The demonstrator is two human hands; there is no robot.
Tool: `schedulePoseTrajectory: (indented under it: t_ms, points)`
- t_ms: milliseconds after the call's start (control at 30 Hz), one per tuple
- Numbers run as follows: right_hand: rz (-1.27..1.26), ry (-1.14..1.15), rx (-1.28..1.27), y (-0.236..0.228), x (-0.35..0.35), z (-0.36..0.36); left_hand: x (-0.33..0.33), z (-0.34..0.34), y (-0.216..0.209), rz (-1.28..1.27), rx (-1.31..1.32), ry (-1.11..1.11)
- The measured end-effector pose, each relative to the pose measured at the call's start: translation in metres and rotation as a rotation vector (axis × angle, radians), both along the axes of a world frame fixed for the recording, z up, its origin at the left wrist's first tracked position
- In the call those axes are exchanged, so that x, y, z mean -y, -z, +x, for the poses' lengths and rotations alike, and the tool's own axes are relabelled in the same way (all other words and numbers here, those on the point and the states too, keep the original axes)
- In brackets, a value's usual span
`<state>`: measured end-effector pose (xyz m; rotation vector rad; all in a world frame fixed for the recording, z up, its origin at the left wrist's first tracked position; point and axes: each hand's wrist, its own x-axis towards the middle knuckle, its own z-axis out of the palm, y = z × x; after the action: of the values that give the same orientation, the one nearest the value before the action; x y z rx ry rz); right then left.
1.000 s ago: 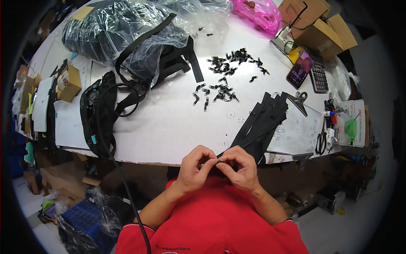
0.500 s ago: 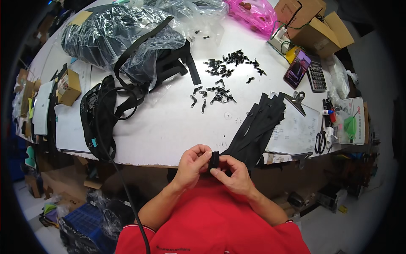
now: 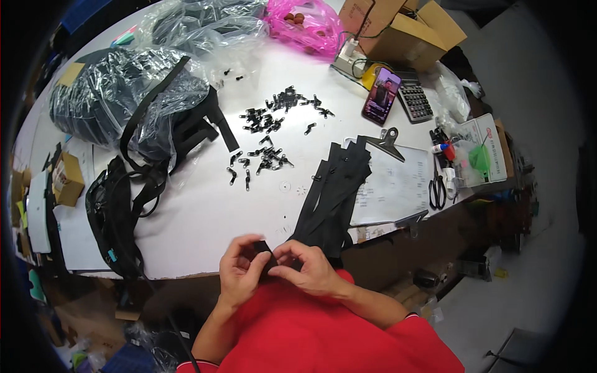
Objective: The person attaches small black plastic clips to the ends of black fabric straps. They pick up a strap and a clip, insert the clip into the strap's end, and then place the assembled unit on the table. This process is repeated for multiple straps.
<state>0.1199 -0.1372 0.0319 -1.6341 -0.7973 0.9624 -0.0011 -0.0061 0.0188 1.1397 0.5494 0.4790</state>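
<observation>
Between my hands, at the table's front edge, is the end of a black zipper tape (image 3: 265, 253). My left hand (image 3: 239, 276) pinches it with the thumb, the index finger raised and bent around it. My right hand (image 3: 311, 272) closes on the tape's right side, fingers curled and thumb pointing left. Whether a slider sits on this end is hidden by the fingers. Just beyond my right hand lies a bundle of black zipper tapes (image 3: 329, 202), a few sliders showing on them. Several loose black zipper sliders (image 3: 270, 158) are scattered farther back on the white table (image 3: 205, 211).
Left stand a plastic-wrapped black bundle (image 3: 124, 99) and a black bag (image 3: 112, 217) with straps. A clipboard (image 3: 392, 186) with paper, scissors (image 3: 437, 191), a propped phone (image 3: 382, 95), a calculator (image 3: 415, 101) and a cardboard box (image 3: 410, 43) are on the right. A pink bag (image 3: 305, 28) lies at the back.
The whole view has swung, so the table and hands appear farther left and the hands lower. Both hands still hold the tape; the left index finger now stands farther off it.
</observation>
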Motion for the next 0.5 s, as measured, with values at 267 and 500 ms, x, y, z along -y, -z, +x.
schedulePoseTrajectory:
  t_ms: [267, 500]
  points:
    - [0.099, 0.03, 0.065, 0.005, 0.001, -0.004, -0.004, 0.004, 0.011, 0.449, 0.058, -0.07]
    - [0.015, 0.239, -0.099, 0.011, -0.008, -0.013, 0.001, 0.01, 0.012, 0.673, 0.101, -0.134]
